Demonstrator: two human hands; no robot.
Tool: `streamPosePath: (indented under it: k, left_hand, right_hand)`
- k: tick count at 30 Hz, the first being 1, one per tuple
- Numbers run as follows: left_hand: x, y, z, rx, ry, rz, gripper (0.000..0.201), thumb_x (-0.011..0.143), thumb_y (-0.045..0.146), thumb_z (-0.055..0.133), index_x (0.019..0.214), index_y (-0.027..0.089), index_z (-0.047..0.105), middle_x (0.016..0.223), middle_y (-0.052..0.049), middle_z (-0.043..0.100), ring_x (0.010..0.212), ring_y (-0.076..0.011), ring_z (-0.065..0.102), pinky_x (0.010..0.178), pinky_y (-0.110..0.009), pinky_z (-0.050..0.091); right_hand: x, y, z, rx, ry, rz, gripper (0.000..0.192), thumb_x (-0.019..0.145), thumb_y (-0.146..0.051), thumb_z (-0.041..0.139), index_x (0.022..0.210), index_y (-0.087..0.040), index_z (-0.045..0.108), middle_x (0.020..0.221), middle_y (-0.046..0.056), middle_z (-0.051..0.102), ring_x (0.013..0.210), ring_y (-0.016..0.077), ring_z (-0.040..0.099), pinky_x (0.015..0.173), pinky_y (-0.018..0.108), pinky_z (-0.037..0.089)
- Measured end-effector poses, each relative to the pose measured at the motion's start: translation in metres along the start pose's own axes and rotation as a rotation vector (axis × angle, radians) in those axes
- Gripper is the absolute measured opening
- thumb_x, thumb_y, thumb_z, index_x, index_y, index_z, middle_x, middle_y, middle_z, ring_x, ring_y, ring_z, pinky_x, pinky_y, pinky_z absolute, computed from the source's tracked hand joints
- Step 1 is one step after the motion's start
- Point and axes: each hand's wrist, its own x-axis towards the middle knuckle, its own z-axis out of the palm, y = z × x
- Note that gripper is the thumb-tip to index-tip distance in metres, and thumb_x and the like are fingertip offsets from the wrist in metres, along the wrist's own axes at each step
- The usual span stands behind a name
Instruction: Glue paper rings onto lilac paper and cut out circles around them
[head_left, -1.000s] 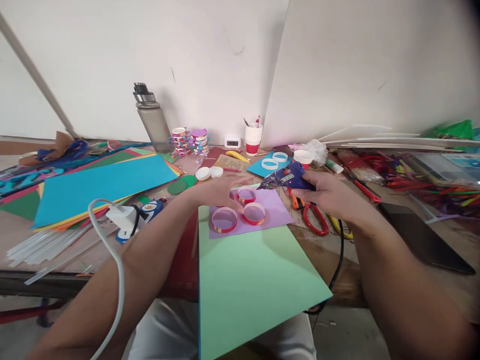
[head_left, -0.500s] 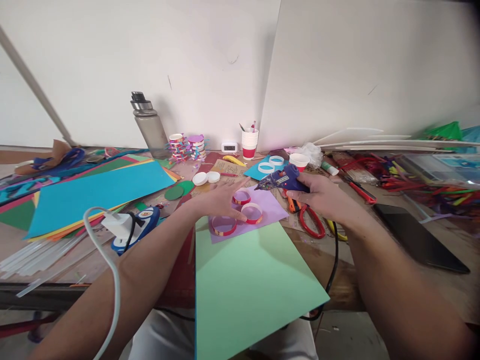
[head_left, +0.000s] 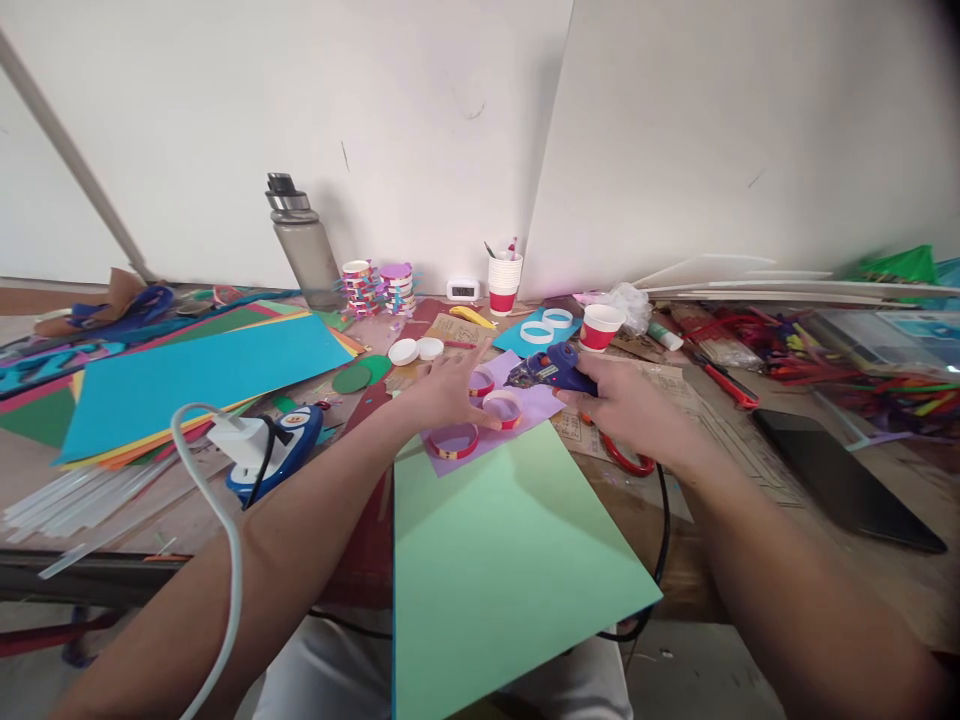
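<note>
My right hand [head_left: 637, 408] grips a blue glue gun [head_left: 551, 368], its nozzle pointing left over a lilac paper sheet [head_left: 517, 415]. Three red-banded paper rings lie on that sheet: one near the front [head_left: 454, 440], one in the middle [head_left: 502, 406], one further back [head_left: 481, 382]. My left hand [head_left: 444, 392] lies flat with fingers spread, its fingertips touching the middle ring. A large light-green sheet [head_left: 495, 560] lies in front of the lilac one and hangs over the table edge.
Stacked coloured paper [head_left: 195, 370] covers the left side, with a white charger and cable [head_left: 240, 440] near my left arm. A grey bottle [head_left: 304, 245], decorated ring stacks [head_left: 379, 285], red-and-white cups [head_left: 504, 280], red scissors [head_left: 626, 458] and a dark tablet [head_left: 844, 480] surround the work.
My right hand has lowered the glue gun and brought it left, closer to the rings. My left hand shifted onto the middle ring. The camera view moved slightly.
</note>
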Motion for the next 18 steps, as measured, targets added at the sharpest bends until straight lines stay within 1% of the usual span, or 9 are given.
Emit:
streamPosePath:
  k: [2,4,7,11,15,18]
  left_hand:
    - [-0.001,0.002,0.001,0.003,0.006,-0.015,0.125,0.061,0.074,0.068,0.158,0.031,0.001,0.161,-0.012,0.027,0.145,-0.0424,0.025,0.110,-0.056,0.030]
    - [-0.001,0.003,0.002,0.009,0.000,-0.035,0.125,0.062,0.073,0.068,0.158,0.030,0.002,0.161,-0.012,0.026,0.145,-0.0427,0.024,0.111,-0.055,0.030]
    - [0.001,0.001,0.003,0.002,-0.009,-0.027,0.125,0.061,0.075,0.067,0.158,0.030,0.003,0.162,-0.012,0.025,0.146,-0.0439,0.021,0.111,-0.058,0.028]
    - [0.003,-0.001,0.004,-0.025,-0.025,-0.015,0.128,0.058,0.075,0.069,0.158,0.029,0.004,0.161,-0.015,0.028,0.146,-0.0461,0.019,0.111,-0.062,0.025]
    - [0.003,-0.001,0.004,-0.039,-0.011,-0.019,0.126,0.058,0.075,0.070,0.158,0.029,0.008,0.160,-0.016,0.029,0.145,-0.0469,0.022,0.110,-0.060,0.027]
    - [0.002,-0.001,0.005,-0.040,-0.023,-0.023,0.127,0.058,0.075,0.070,0.158,0.029,0.006,0.160,-0.016,0.028,0.146,-0.0450,0.020,0.111,-0.059,0.027]
  right_hand:
    - [0.001,-0.002,0.004,-0.030,-0.022,-0.004,0.012,0.090,-0.029,0.053,0.092,-0.019,0.059,0.089,0.008,0.067,0.079,0.0208,0.058,0.065,0.027,0.037]
    - [0.001,-0.003,0.007,-0.035,-0.044,-0.017,0.012,0.091,-0.030,0.053,0.091,-0.019,0.059,0.087,0.008,0.066,0.077,0.0203,0.057,0.064,0.027,0.037]
    - [0.001,-0.006,0.010,-0.042,-0.087,-0.034,0.013,0.091,-0.029,0.052,0.093,-0.018,0.060,0.086,0.008,0.068,0.074,0.0198,0.057,0.063,0.027,0.036]
    - [0.001,-0.011,0.015,-0.041,-0.113,-0.053,0.016,0.091,-0.025,0.053,0.101,-0.016,0.062,0.095,0.011,0.070,0.081,0.0213,0.060,0.066,0.027,0.037]
    - [0.000,-0.014,0.020,0.018,-0.118,-0.088,0.019,0.090,-0.018,0.053,0.107,-0.015,0.061,0.104,0.011,0.070,0.088,0.0210,0.062,0.073,0.027,0.039]
    - [-0.003,-0.016,0.021,-0.024,-0.120,-0.093,0.019,0.090,-0.018,0.051,0.107,-0.015,0.061,0.105,0.011,0.069,0.090,0.0223,0.061,0.073,0.028,0.039]
